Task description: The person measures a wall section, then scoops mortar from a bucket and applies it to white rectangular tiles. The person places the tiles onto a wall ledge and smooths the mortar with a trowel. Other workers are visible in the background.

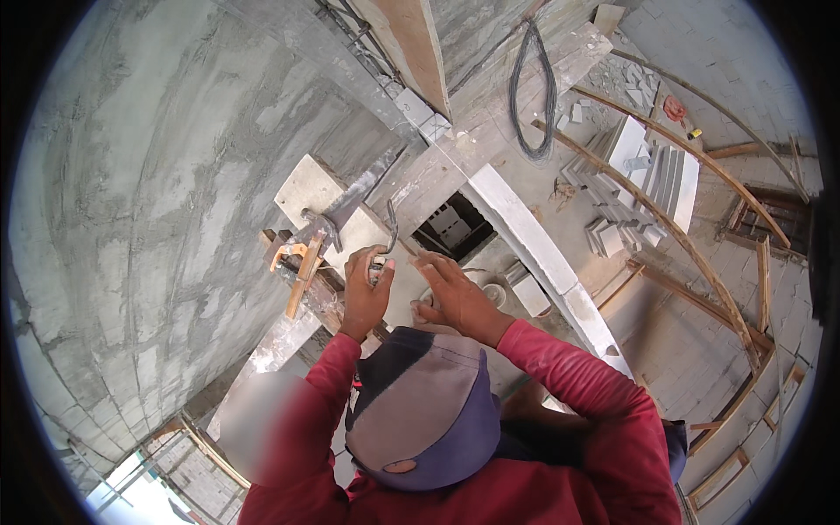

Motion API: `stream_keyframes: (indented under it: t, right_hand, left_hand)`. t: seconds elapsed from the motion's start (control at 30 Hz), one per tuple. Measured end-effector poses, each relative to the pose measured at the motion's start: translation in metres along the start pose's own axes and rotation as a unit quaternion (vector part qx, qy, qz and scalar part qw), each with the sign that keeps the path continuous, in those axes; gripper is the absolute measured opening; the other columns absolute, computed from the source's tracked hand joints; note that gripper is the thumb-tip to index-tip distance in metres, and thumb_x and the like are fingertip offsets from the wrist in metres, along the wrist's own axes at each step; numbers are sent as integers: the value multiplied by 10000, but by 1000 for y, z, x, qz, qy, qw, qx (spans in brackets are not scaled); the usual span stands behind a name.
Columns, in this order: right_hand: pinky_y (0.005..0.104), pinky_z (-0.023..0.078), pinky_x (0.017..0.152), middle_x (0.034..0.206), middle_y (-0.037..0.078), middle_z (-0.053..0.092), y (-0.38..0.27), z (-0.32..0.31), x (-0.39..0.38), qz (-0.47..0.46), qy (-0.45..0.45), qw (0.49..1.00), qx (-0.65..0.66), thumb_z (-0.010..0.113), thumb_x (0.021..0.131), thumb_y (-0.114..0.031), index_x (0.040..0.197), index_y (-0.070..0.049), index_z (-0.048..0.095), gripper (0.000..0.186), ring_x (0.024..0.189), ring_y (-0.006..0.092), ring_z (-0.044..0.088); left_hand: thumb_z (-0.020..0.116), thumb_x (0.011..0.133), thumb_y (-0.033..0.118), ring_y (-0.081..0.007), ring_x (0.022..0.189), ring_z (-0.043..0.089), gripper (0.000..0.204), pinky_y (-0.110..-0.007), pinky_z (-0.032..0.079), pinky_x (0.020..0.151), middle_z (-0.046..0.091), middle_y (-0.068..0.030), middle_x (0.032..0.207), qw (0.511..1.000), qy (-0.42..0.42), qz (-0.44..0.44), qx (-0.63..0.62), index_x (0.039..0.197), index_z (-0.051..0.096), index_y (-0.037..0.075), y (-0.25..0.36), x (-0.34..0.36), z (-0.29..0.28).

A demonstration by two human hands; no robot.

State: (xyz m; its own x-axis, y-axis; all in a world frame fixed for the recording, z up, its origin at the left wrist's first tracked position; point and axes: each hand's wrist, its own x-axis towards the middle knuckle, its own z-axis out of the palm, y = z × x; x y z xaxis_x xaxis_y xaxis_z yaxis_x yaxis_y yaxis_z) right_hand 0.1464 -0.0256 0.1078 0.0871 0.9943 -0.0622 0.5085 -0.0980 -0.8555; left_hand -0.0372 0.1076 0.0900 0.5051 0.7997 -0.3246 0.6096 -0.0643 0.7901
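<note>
In the head view, my left hand (pixel 364 293) is closed, its fingers curled around the lower end of a dark bent metal rod (pixel 392 229). The rod's hooked upper end stands out above my fingers. Just to the right, my right hand (pixel 462 297) has its fingers stretched toward the left one, with the thumb apart. No held thing shows clearly in it. Left of my left hand, a metal claw-shaped tool (pixel 325 227) lies on a pale slab (pixel 354 245). Near it are a strip of wood (pixel 304 276) and an orange handle-like piece (pixel 287 255).
A rough grey plastered wall (pixel 166 201) rises at left. A square dark opening (pixel 455 227) lies beyond my hands, beside a white ledge (pixel 542 245). A wire coil (pixel 534 96) hangs ahead. White panels (pixel 665 175) and curved poles (pixel 691 236) stand at right. My cap (pixel 429 411) fills the lower middle.
</note>
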Motion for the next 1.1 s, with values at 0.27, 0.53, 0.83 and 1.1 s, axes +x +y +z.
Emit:
stream_keyframes:
  t: [0.27, 0.53, 0.83, 1.1]
  right_hand:
    - [509, 570, 995, 1238, 216, 678, 34, -86, -83, 57, -149, 986, -49, 666, 1004, -305, 1475, -42, 532, 556, 1131, 429, 693]
    - [531, 553, 988, 1202, 248, 724, 82, -209, -214, 240, -104, 961, -87, 622, 1013, -254, 1380, -32, 617, 429, 1090, 441, 715]
    - [529, 546, 983, 1134, 267, 756, 174, -297, -324, 438, 110, 875, -171, 622, 1011, -282, 1465, -11, 552, 534, 1083, 458, 712]
    - [561, 530, 1000, 1156, 337, 720, 226, -292, -349, 493, 189, 827, -196, 605, 1010, -285, 1620, -47, 360, 699, 1091, 506, 692]
  left_hand:
    - [786, 921, 225, -454, 1306, 449, 371, -568, 397, 1098, 501, -210, 1412, 919, 36, 127, 372, 1253, 699, 85, -55, 2, 9]
    - [780, 950, 188, -428, 1362, 430, 452, -560, 411, 1128, 477, -205, 1485, 919, 12, 101, 381, 1357, 631, 61, -71, 6, 11]
    - [827, 885, 136, -425, 1359, 500, 585, -533, 423, 1139, 539, -206, 1437, 913, 2, 138, 383, 1417, 593, 74, -73, 7, 10]
    - [896, 697, 89, -437, 1447, 434, 900, -496, 400, 1194, 484, -222, 1488, 911, -138, 114, 372, 1504, 497, 77, -84, 31, -16]
